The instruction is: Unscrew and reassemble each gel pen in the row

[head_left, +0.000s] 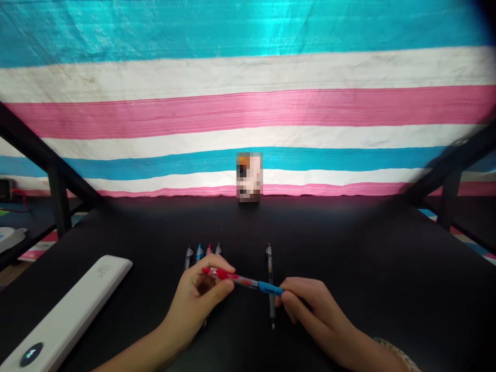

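Your left hand [196,295] has its grip closed to a narrow pinch, thumb and fingers around the red end of the red-and-blue pen [245,280]. Your right hand [320,307] pinches the blue end, its grip just as narrow. The pen lies slantwise between them over the near middle of the tabletop [349,232], crossing in view above the lone clear pen [270,274]. Whether the two touch, you cannot tell from here.

Pulling or twisting unevenly could make the smooth barrel slip from your fingertips and drop onto the clear pen, setting it rolling. Your left hand hides the lower part of the row of pens [199,252], so lowering that wrist could knock them askew. Swinging the left forearm wide could bump the white device [73,310] on the left.
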Available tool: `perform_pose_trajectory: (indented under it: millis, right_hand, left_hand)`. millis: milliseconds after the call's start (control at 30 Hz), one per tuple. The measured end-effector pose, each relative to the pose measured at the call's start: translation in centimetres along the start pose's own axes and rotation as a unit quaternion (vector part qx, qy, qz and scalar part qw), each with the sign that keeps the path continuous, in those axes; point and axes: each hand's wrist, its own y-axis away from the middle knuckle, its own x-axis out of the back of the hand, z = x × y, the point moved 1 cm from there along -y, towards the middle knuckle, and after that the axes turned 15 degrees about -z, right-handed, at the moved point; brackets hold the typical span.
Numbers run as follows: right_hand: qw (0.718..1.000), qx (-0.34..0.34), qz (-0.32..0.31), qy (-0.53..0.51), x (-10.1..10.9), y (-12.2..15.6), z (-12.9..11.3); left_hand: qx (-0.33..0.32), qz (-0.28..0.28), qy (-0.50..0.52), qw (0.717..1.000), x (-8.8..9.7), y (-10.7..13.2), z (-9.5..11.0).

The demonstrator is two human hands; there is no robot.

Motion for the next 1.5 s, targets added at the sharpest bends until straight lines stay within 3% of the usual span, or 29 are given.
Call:
perform_pose_trajectory:
  millis: [133, 333, 500, 800, 1500]
  right_hand:
    - [0.999, 0.011, 0.011, 0.029, 0.0, 0.2, 0.3]
    - [0.995, 0.014, 0.073, 0.069, 0.2, 0.4, 1.0]
    - [0.990, 0.038, 0.078, 0.108, 0.2, 0.4, 0.8]
    - [0.985, 0.045, 0.071, 0.151, 0.1, 0.3, 1.3]
    - [0.979, 0.057, 0.081, 0.178, 0.2, 0.1, 1.2]
  left_hand:
    - [-0.048, 0.006, 0.044, 0.998, 0.7, -0.8, 0.4]
    - [-0.018, 0.053, 0.060, 0.997, 1.9, -1.8, 0.8]
    - [-0.040, 0.040, 0.043, 0.997, 1.8, -1.9, 1.0]
    - [-0.017, 0.000, 0.059, 0.998, 1.6, -1.8, 0.6]
    - [-0.034, 0.006, 0.003, 0.999, 1.8, -2.0, 1.1]
